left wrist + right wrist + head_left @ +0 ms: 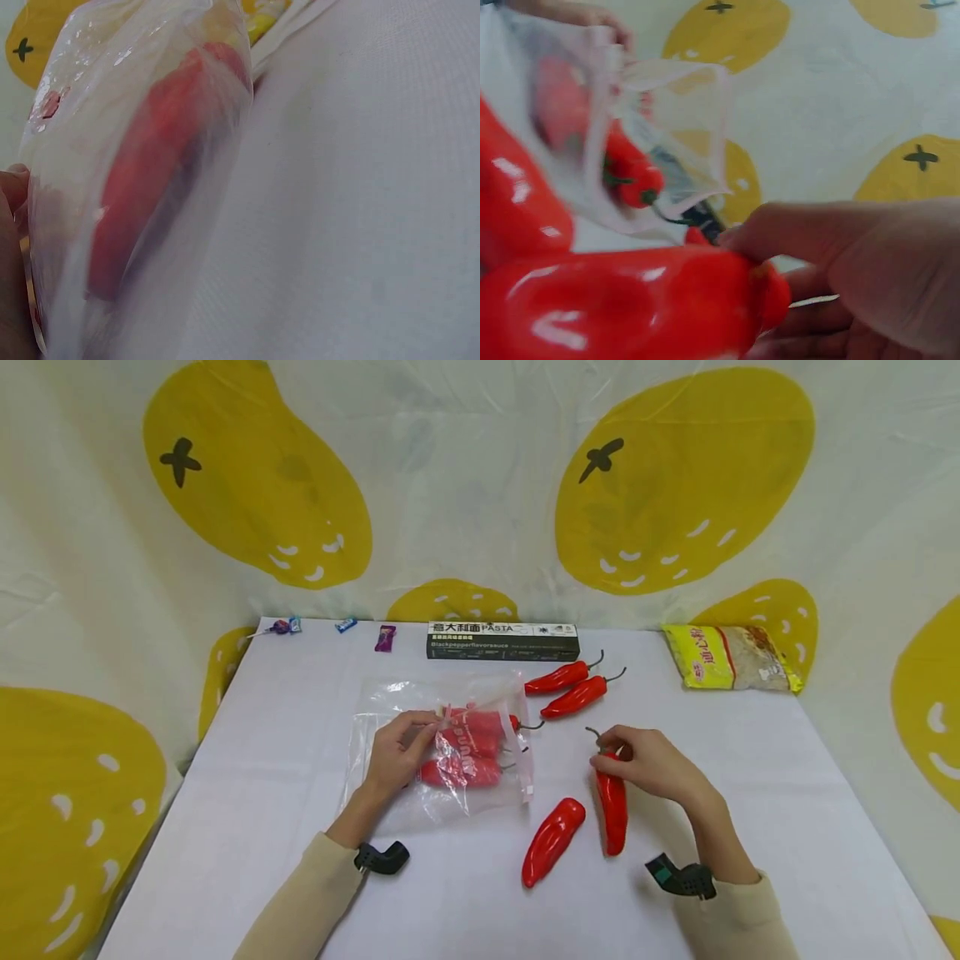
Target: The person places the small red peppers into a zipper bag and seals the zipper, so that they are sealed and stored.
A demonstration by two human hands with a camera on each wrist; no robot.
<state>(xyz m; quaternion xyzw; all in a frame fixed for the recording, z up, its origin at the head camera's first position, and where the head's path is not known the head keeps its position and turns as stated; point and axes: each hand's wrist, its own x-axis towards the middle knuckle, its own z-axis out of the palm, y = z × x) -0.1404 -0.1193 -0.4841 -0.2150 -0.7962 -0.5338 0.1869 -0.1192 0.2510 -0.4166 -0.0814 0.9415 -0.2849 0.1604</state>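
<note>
A see-through zip bag (382, 697) with pink edging lies left of the middle, red peppers (459, 772) inside it and their stems toward its right-hand mouth. My left hand (399, 752) pinches the bag's upper film between thumb and fingers. In the left wrist view, one bagged pepper (161, 157) shows blurred through the plastic. My right hand (645, 760) grips a red pepper (613, 810) near its stem end, the tip pointing toward me. The bag's mouth (600, 135) gapes in the right wrist view. Beside the held pepper, another red pepper (553, 843) lies on the table.
Two more red peppers (574, 697) lie behind the bag's right side. A black pasta box (502, 647) stands at the back edge. Small wrapped candies (385, 638) and a lollipop (282, 627) are at back left. A yellow food packet (731, 657) lies at back right.
</note>
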